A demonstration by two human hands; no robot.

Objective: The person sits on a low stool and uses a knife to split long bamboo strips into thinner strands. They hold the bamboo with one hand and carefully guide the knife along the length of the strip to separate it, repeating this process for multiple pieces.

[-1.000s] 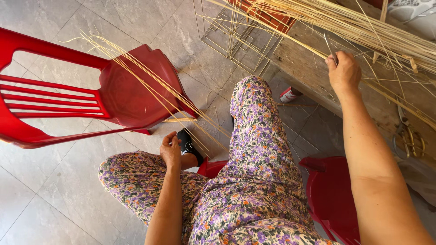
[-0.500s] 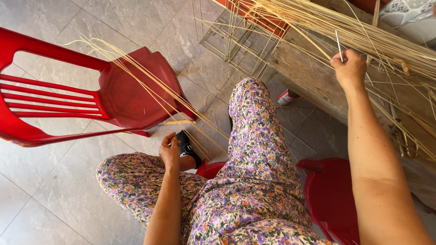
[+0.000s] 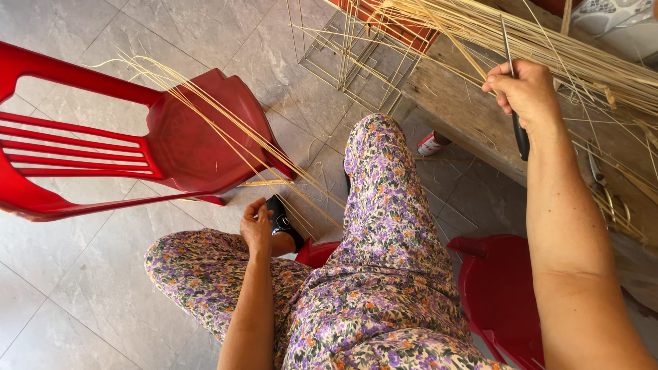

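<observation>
Right hand grip closed on a knife over the far-right strip bundle on the table; left hand pinches loose strips by the chair; best keep blade angled away, strips taut.

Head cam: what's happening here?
A seated person in floral trousers works with thin straw-coloured strips. The right hand is raised over the bundle of strips on the wooden bench, gripping a knife. The left hand rests low by the knee, at the ends of loose strips lying across the red plastic chair.
</observation>
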